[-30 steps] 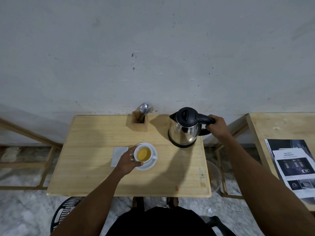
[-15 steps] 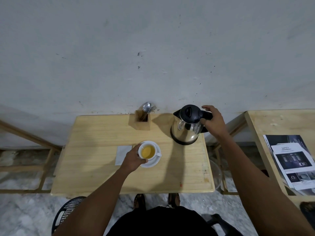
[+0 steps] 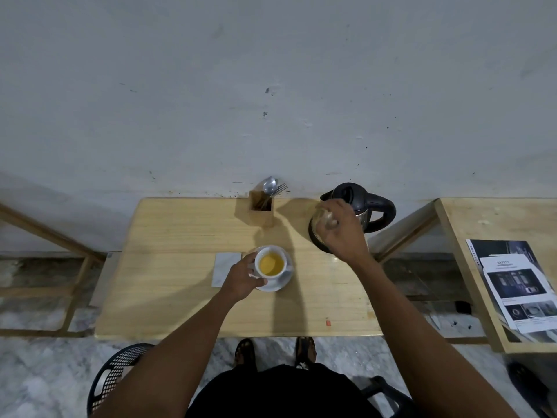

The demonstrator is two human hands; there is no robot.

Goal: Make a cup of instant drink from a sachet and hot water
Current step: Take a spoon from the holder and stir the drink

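Fingers of the left hand (image 3: pixel 241 277) are wrapped around the white cup (image 3: pixel 270 262) of yellow drink, which is seated on its saucer (image 3: pixel 278 283) on the wooden table (image 3: pixel 180 236). The right hand (image 3: pixel 343 230) is held loosely curled and blurred, holding nothing, in front of the steel kettle (image 3: pixel 361 203). A white sachet (image 3: pixel 224 268) is laid flat beside the cup, and a spoon (image 3: pixel 269 185) is stood in the wooden holder (image 3: pixel 261 211) by the wall.

A bare makeshift drinks corner: plain wooden table (image 3: pixel 168 285) against a scuffed grey wall (image 3: pixel 271 86), marble-patterned floor (image 3: pixel 39 375).
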